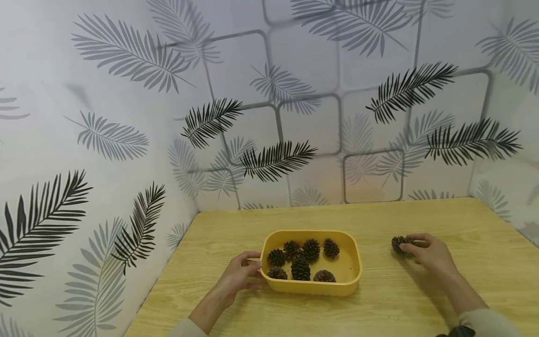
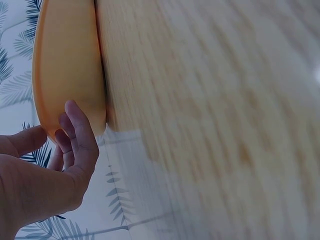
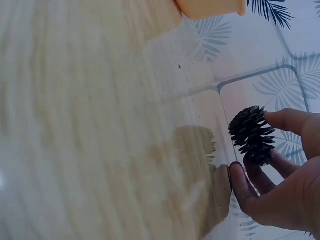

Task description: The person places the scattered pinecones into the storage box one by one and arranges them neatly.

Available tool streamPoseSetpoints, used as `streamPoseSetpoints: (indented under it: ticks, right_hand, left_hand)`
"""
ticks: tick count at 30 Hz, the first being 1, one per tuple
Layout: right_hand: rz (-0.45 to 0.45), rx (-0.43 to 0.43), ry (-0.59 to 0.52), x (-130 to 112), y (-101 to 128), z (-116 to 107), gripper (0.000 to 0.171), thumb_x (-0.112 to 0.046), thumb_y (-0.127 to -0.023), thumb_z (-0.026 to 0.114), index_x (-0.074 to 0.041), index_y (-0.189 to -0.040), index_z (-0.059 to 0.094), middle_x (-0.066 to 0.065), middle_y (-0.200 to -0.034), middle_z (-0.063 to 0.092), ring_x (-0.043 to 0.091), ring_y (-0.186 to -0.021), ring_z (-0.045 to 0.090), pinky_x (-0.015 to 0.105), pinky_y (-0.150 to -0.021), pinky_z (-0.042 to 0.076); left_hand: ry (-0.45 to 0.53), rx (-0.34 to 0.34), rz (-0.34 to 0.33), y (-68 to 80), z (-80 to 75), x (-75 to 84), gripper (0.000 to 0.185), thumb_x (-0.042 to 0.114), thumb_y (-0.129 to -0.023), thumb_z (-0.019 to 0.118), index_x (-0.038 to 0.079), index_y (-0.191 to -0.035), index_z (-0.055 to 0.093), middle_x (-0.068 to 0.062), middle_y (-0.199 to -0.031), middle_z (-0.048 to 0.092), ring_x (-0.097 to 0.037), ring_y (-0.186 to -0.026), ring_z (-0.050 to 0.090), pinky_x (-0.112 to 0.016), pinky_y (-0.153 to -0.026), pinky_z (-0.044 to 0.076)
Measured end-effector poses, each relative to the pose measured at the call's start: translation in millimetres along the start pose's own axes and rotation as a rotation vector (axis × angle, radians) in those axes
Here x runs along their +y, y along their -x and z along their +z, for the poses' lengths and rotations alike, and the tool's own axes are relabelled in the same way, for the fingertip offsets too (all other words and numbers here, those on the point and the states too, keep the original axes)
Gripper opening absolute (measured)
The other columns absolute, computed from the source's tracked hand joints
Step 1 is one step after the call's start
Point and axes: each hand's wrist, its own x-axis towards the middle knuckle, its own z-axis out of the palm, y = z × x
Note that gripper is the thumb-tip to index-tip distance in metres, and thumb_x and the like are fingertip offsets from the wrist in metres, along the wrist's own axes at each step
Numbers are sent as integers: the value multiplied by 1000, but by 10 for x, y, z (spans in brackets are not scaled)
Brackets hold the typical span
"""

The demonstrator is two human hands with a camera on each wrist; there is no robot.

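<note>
A yellow plastic box [image 1: 311,289] stands on the wooden table with several brown pine cones [image 1: 311,250] inside, mostly toward its left and middle. My left hand [image 1: 239,276] is at the box's left end, fingertips touching the rim and outer wall, fingers loosely bent. In the left wrist view, the thumb meets the edge of the box [image 2: 70,60]. To the right of the box, my right hand [image 1: 433,255] pinches a single pine cone [image 3: 251,135] between thumb and fingers, just above the table. The cone's shadow falls on the surface beneath.
The pale wood-grain table [image 1: 379,309] reaches back to a white wall [image 1: 303,178] printed with grey and black leaves. Another leaf-printed wall [image 1: 105,187] rises along the left side. A dark object [image 1: 461,331] shows at the right wrist.
</note>
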Motion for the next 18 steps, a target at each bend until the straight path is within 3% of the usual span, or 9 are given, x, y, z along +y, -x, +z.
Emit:
streamPoseSetpoints:
  ticks: [4,7,10,14,18]
  right_hand:
    - [-16,1,-128,-4,24,42,73,-31,-103,68,10,-153,36,41,-152,38,8,-99,67,24,-85,62]
    - [-44,-12,-261,-5,39,83,70,-21,-104,66,13,-154,31,40,-153,33,-3,-93,64,24,-87,62]
    - [-77,-13,-326,-18,43,115,68,-16,-105,64,15,-154,28,40,-152,30,-6,-90,64,24,-88,62]
    - [-118,5,-291,-40,52,141,67,-20,-105,64,13,-154,32,37,-151,34,-8,-90,64,21,-88,61]
    - [-158,-8,-342,-66,69,148,57,-22,-103,69,3,-149,46,16,-137,52,-4,-96,67,17,-90,59]
  left_hand:
    - [-2,-1,2,-5,6,0,42,16,-106,61,-2,-144,52,-19,-119,56,-28,-97,68,-38,-77,67]
    - [1,-2,0,-7,5,-2,42,16,-106,61,-2,-144,52,-19,-119,56,-27,-96,68,-38,-77,67]
    - [1,-2,1,-7,1,-3,43,16,-106,61,-2,-144,52,-19,-118,57,-27,-96,68,-39,-77,67]
    - [2,-2,4,-6,2,-5,43,16,-106,62,-2,-144,51,-19,-120,57,-26,-95,68,-39,-77,67]
    - [-1,-4,9,-13,1,-4,43,16,-106,61,-3,-144,51,-19,-120,58,-26,-95,68,-39,-77,67]
